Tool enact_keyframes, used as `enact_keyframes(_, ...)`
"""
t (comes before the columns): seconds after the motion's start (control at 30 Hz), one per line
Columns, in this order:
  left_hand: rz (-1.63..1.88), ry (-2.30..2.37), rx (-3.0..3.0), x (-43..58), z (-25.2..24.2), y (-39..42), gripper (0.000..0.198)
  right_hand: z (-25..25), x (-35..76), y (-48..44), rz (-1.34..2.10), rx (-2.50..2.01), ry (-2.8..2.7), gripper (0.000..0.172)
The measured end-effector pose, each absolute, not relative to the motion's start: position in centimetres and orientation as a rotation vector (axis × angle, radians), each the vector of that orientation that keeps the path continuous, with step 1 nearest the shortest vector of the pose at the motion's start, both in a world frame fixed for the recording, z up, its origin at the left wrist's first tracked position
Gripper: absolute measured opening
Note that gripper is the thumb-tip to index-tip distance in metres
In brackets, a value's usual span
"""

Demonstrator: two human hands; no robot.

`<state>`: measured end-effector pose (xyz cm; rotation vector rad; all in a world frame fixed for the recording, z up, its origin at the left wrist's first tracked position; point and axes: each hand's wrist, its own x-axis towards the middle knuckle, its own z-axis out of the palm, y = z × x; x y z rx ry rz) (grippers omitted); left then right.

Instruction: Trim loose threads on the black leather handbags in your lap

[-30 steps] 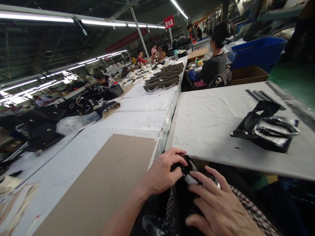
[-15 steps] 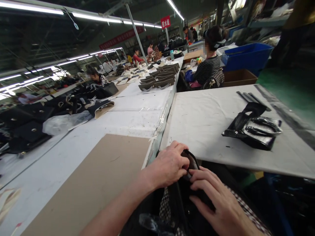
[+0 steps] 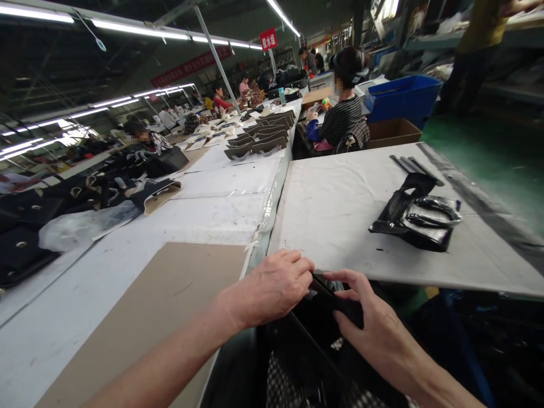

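Note:
A black bag-like piece [image 3: 310, 345] lies over my lap, below the near edge of the white table. My left hand [image 3: 280, 283] is closed on its upper edge, fingers curled over the rim. On its right side, my right hand [image 3: 365, 317] grips the black material between thumb and fingers. Part of the piece is hidden by my hands, and its dark inside is hard to make out. Checked cloth shows beneath it.
Glossy black pieces [image 3: 419, 218] lie on the white table [image 3: 327, 192] at right. A brown board [image 3: 161, 306] covers the left table. Dark curved pieces [image 3: 261, 136] stand farther back, near a seated person [image 3: 346, 116] and a blue bin [image 3: 402, 99].
The black piece has tilted and its opening looks narrower. My right hand has shifted its fingers on the material, with the thumb and index finger farther apart. The view has turned slightly right.

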<state>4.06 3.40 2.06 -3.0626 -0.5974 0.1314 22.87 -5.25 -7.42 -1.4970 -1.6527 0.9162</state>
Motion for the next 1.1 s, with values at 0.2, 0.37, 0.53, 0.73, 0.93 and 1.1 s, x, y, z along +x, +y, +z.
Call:
enact_keyframes(0.2,0.202,-0.653,-3.037,3.5,2.6,3.1,0.020,-8.4,22.6,-4.0,0.643,-1.285,-1.836,0.028)
enact_keyframes(0.37,0.223,-0.692,-2.991,3.6,2.7,3.3,0.018,-8.8,22.1,-3.5,0.482,-1.238,-1.850,0.018)
enact_keyframes(0.53,0.288,-0.765,-2.953,3.6,2.3,3.4,0.018,-8.2,21.5,-3.4,0.500,-1.343,-1.860,0.005)
enact_keyframes(0.73,0.191,-0.785,-2.988,2.9,1.8,3.3,0.017,-7.7,20.7,-3.0,0.513,-1.317,-1.865,0.010)
enact_keyframes(0.93,0.060,-0.809,-3.006,2.2,1.2,3.1,0.016,-7.8,20.3,-2.9,0.576,-1.132,-1.851,0.014)
enact_keyframes(1.1,0.016,-0.861,-2.992,2.2,0.8,3.1,0.017,-8.3,19.9,-2.9,0.636,-1.115,-1.793,0.014)
